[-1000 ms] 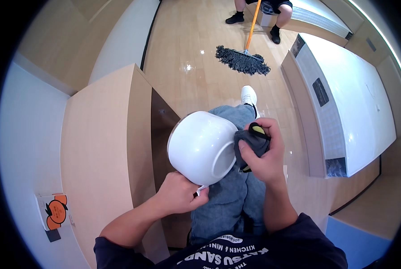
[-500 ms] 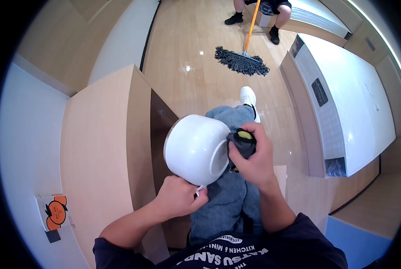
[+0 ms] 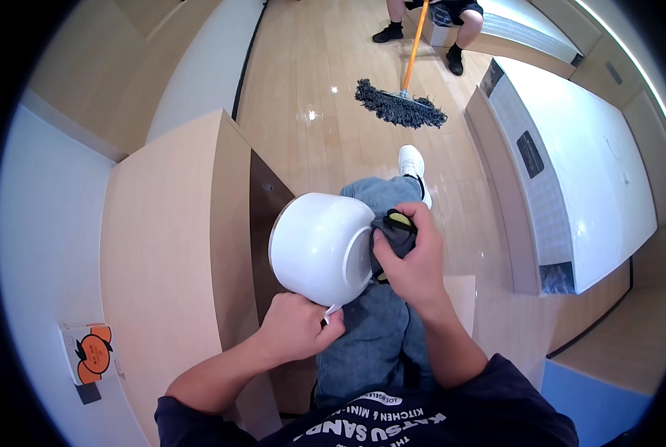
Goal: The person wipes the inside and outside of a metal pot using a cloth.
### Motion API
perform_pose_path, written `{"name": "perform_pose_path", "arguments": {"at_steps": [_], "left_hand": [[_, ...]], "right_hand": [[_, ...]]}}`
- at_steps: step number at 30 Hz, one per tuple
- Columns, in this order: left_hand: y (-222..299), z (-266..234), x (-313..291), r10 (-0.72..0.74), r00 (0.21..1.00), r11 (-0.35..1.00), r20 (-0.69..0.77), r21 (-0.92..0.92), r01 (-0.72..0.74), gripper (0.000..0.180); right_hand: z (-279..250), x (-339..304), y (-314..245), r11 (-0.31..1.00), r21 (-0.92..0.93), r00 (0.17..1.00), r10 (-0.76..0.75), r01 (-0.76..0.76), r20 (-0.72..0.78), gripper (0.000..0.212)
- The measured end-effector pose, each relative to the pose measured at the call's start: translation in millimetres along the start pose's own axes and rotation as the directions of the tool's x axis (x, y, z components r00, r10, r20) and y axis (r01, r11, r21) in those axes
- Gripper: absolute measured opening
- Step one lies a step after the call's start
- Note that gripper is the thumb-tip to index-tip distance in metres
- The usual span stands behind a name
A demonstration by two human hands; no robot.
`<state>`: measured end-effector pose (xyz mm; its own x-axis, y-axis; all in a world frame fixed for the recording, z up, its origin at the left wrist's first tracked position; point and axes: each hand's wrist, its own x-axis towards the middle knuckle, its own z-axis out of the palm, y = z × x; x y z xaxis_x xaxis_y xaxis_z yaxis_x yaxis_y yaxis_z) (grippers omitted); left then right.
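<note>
A white round pot (image 3: 314, 242) lies tipped on its side above my lap, its base turned to the right and its mouth to the left. My left hand (image 3: 301, 326) is closed around the small handle at the pot's near side. In my right hand (image 3: 416, 261) is a bunched dark grey cloth (image 3: 394, 237) with yellow-green and black edging, pinched between thumb and fingers. The cloth presses against the pot's base. The inside of the pot is hidden from view.
Left stands a light wooden cabinet (image 3: 162, 231) with a tissue box (image 3: 91, 352) near it. A wrapped mattress (image 3: 579, 164) lies on a bed base at right. Ahead, a person's legs (image 3: 463, 33) and a grey mop (image 3: 400, 104) with an orange handle are on the wooden floor.
My right hand has shifted slightly left with the cloth across the pot's base. The pot has tilted a little, and my left hand keeps its hold. The mop head has moved slightly.
</note>
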<state>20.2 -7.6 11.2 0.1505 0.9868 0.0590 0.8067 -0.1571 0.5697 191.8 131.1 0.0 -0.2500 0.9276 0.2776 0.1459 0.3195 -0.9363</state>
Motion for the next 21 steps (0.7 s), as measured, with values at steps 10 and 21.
{"name": "perform_pose_path", "arguments": {"at_steps": [10, 21], "left_hand": [[0, 3, -2, -0.016, 0.999, 1.0, 0.048, -0.002, 0.016, 0.026], [3, 2, 1, -0.033, 0.998, 0.999, 0.058, 0.009, 0.033, 0.027]], "right_hand": [[0, -6, -12, 0.999, 0.027, 1.0, -0.02, 0.021, -0.005, 0.028], [8, -3, 1, 1.0, 0.026, 1.0, 0.005, -0.004, -0.018, 0.033]]}}
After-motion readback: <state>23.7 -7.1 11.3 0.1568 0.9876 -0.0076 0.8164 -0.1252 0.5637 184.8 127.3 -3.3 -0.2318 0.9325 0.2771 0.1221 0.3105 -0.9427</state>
